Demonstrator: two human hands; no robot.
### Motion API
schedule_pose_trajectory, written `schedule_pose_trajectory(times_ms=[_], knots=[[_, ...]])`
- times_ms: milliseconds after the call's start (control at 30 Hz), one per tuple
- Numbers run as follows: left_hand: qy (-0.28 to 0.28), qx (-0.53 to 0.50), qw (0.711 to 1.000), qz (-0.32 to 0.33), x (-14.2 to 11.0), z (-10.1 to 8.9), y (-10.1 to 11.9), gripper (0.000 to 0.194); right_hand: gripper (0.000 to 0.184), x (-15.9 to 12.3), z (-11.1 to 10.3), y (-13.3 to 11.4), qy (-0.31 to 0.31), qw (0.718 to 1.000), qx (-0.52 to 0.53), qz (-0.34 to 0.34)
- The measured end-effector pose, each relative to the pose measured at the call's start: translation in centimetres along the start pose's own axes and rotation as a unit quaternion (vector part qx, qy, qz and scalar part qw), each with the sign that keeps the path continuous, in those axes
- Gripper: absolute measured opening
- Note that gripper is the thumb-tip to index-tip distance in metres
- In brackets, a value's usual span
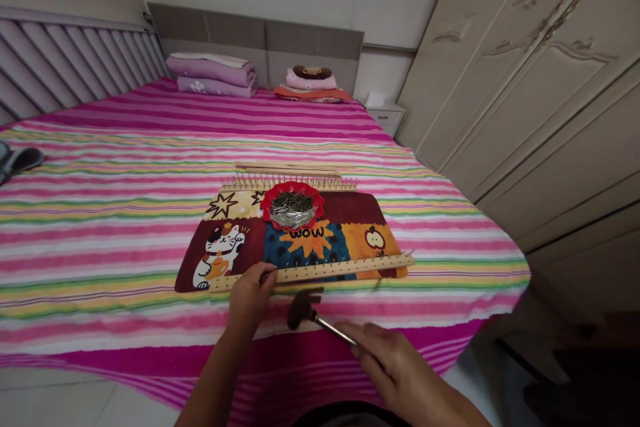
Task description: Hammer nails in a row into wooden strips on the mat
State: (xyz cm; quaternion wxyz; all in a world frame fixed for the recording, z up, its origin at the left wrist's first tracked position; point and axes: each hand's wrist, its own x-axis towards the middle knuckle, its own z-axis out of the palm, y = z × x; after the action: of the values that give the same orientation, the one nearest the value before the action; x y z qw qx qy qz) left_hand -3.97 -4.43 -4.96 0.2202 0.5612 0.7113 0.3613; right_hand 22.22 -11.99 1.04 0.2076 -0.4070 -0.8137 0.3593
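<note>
A long wooden strip [320,271] with dark holes lies across the front of a patterned mat [245,240]; several nails stand up from its right half. My left hand [253,290] is closed at the strip's left part, thumb and fingers pinched together; whether a nail is between them is too small to tell. My right hand [383,357] grips the metal handle of a claw hammer [303,310], whose head hangs just in front of the strip, near my left hand. Behind the strip, a red scalloped dish [267,207] holds a heap of nails [293,208].
A second strip studded with upright nails [290,182] lies behind the dish, with bare wooden strips [295,166] beyond it. Everything rests on a bed with a striped sheet [125,213]. Folded bedding [213,73] sits by the headboard. A wardrobe [520,80] stands right.
</note>
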Motion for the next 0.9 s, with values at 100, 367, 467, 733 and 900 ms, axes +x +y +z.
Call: schedule_pose_trajectory(times_ms=[100, 367, 467, 733, 900], knots=[[-0.035, -0.032, 0.999, -0.016, 0.5, -0.6, -0.3, 0.025, 0.043, -2.6, 1.0, 3.0, -0.014, 0.997, 0.044, 0.061], [0.031, 0.131, 0.987, 0.084, 6.6, -2.2, 3.3, 0.024, 0.037, -5.6, 4.0, 9.7, 0.065, 0.981, 0.099, 0.155], [0.002, 0.251, 0.956, 0.154, 9.5, -1.1, 5.2, 0.027, 0.038, -5.4, 4.0, 9.7, 0.06, 0.979, 0.103, 0.163], [-0.116, 0.418, 0.895, 0.103, 13.4, 0.7, 6.7, 0.029, 0.034, -4.9, 3.8, 9.1, 0.072, 0.977, 0.119, 0.161], [-0.124, 0.432, 0.885, 0.122, 13.3, 0.2, 7.4, 0.031, 0.033, -5.5, 4.5, 10.5, 0.076, 0.977, 0.129, 0.154]])
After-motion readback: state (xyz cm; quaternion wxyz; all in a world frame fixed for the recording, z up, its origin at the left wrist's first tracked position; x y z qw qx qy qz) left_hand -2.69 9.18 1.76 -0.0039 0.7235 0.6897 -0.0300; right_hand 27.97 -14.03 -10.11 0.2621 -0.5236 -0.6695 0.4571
